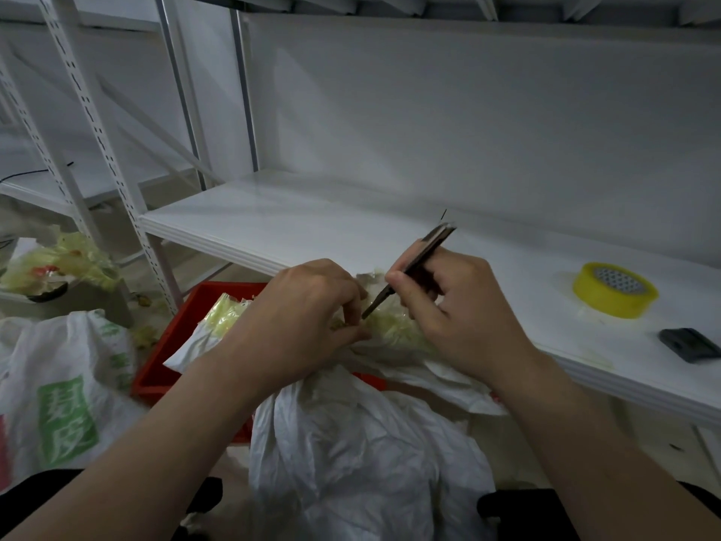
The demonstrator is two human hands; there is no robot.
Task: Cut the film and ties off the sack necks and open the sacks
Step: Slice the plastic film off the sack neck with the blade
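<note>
Person seated before a white shelf (pixel 312 224), working on a white sack (pixel 351 443) that stands between the knees. The sack neck (pixel 394 329), wrapped in yellowish film (pixel 390 326), lies roughly level in front of the body, over the near edge of a red crate (pixel 183 333). The left hand (pixel 308 310) is closed on the neck, fingertips pinching the film just left of the blade. The right hand (pixel 448 306) grips a slim dark knife (pixel 413 267) like a pen, fingers pressed around the handle; the blade points down and left, its tip touching the film between the two hands. Whether the film is already cut through cannot be told.

On the shelf to the right: a roll of yellow tape (pixel 614 290) lying flat, and nearer the edge a small dark object (pixel 688 345), too dim to identify. At far left: a second white sack with green print (pixel 66 384), and behind it a heap of crumpled yellowish film scraps (pixel 62 263) on a low surface
</note>
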